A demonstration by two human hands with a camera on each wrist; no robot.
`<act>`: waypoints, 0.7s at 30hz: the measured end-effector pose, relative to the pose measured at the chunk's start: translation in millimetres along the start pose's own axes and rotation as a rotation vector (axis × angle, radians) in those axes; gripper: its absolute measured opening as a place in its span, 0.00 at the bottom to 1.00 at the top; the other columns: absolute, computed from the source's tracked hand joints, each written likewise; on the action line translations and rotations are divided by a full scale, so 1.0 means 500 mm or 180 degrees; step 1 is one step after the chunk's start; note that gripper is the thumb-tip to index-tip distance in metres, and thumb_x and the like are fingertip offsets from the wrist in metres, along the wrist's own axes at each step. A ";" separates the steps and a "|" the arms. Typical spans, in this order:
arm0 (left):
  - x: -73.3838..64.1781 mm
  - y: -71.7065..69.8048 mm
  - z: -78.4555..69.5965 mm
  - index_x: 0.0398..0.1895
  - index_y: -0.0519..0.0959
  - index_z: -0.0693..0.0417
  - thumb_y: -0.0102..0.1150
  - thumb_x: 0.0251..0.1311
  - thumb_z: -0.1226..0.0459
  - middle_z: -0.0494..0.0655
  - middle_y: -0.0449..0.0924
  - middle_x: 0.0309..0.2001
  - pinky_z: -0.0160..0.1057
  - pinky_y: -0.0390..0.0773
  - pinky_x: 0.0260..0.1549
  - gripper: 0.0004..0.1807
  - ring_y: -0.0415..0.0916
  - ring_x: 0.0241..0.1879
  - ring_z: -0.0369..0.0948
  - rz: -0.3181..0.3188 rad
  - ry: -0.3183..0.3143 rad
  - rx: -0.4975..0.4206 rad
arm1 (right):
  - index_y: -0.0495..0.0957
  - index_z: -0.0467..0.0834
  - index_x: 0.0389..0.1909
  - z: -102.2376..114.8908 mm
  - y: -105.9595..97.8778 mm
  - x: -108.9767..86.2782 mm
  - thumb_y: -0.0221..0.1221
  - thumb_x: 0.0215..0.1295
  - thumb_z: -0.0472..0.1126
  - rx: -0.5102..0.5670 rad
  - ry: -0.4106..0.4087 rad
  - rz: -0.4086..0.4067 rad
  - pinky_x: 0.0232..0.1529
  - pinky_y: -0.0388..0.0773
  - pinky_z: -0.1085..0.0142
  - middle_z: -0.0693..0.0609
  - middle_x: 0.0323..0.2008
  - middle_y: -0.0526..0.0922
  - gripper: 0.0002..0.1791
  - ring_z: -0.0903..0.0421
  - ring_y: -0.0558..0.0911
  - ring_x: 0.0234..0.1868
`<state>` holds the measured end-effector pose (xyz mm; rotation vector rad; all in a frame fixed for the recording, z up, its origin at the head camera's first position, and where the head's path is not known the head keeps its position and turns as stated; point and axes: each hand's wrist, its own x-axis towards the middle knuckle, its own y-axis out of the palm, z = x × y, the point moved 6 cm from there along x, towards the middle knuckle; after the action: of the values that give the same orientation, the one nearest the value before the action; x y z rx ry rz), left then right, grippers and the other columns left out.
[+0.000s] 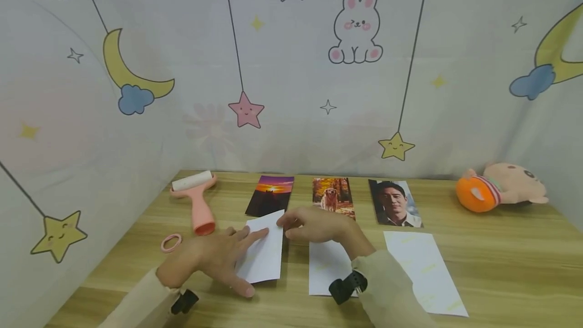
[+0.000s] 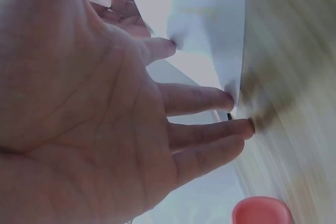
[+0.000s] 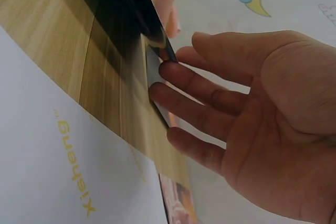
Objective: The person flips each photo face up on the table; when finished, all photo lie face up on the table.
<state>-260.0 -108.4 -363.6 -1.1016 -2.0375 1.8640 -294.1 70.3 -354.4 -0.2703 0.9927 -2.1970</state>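
A photo print (image 1: 268, 264) lies face down in the head view, its white back up and its right edge raised off the table. My left hand (image 1: 218, 257) spreads straight fingers over this print, the index finger on its back. At the raised upper right corner are the fingertips of my right hand (image 1: 319, 224); in the right wrist view they reach the edge beside the print's dark glossy underside (image 3: 123, 3), with the thumb apart. Two more face-down sheets, one in the middle (image 1: 325, 267) and one at the right (image 1: 423, 272), show white backs; my right arm partly covers the middle one.
Behind, in a row, lie a sunset photo (image 1: 269, 194), a dog photo (image 1: 334, 191) and a portrait photo (image 1: 395, 204). A pink roller (image 1: 200, 206) and a pink ring (image 1: 171, 243) are at left. A plush toy (image 1: 501, 186) lies at back right, before a printed curtain (image 1: 291, 65).
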 end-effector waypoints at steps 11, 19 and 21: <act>0.000 -0.041 0.008 0.74 0.62 0.51 0.61 0.62 0.39 0.53 0.76 0.60 0.51 0.73 0.56 0.44 0.74 0.57 0.45 -0.0396 0.0438 -0.0216 | 0.80 0.41 0.59 -0.010 -0.004 0.003 0.55 0.74 0.36 0.0251 0.0021 -0.0064 0.60 0.74 0.56 0.51 0.55 0.83 0.16 0.55 0.79 0.57; 0.004 -0.060 -0.013 0.61 0.75 0.45 0.60 0.68 0.50 0.39 0.77 0.51 0.40 0.78 0.45 0.21 0.78 0.48 0.39 -0.0781 0.0883 -0.0215 | 0.80 0.41 0.58 -0.005 -0.011 0.001 0.53 0.75 0.34 0.0422 -0.0001 -0.0096 0.61 0.74 0.56 0.51 0.54 0.83 0.16 0.55 0.79 0.57; 0.003 -0.062 -0.024 0.61 0.75 0.43 0.58 0.70 0.50 0.37 0.77 0.49 0.37 0.79 0.42 0.20 0.78 0.46 0.37 -0.0838 0.1005 -0.0210 | 0.80 0.40 0.59 -0.001 -0.013 0.001 0.52 0.75 0.33 0.0454 -0.0039 -0.0102 0.61 0.73 0.56 0.49 0.54 0.83 0.16 0.54 0.79 0.57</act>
<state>-266.7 -96.3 -333.2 -1.0099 -1.9611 1.4094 -298.0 73.3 -350.2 -0.2350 0.8254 -2.2798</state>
